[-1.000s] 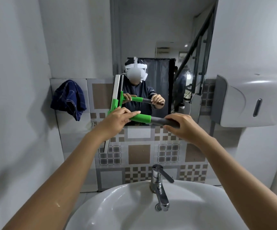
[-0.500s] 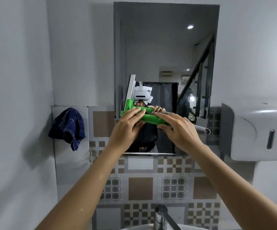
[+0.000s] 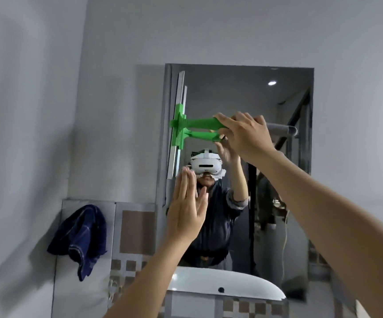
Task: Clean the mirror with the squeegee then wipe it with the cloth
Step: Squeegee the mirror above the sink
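Head | right hand [image 3: 246, 136] fingers grip squeegee [image 3: 195, 124], hiding mid-handle | left hand [image 3: 187, 212] fingers open

Dim, flat, greyish indoor light with a cool cast. One bright spot only: a ceiling lamp [image 3: 272, 83] reflected near the top of the mirror [image 3: 289, 203]. Soft, smeared shadows across the left wall [image 3: 25, 134], darkest beneath and beside the hanging blue cloth [image 3: 80, 237]. Mild glare along the white basin rim seen in the glass. Slight motion blur throughout, edges of the right hand [image 3: 246, 134] and forearms soft. Wide-angle bending toward the borders, straight lines leaning. Fine detail muddy, compression smearing in plain wall areas.
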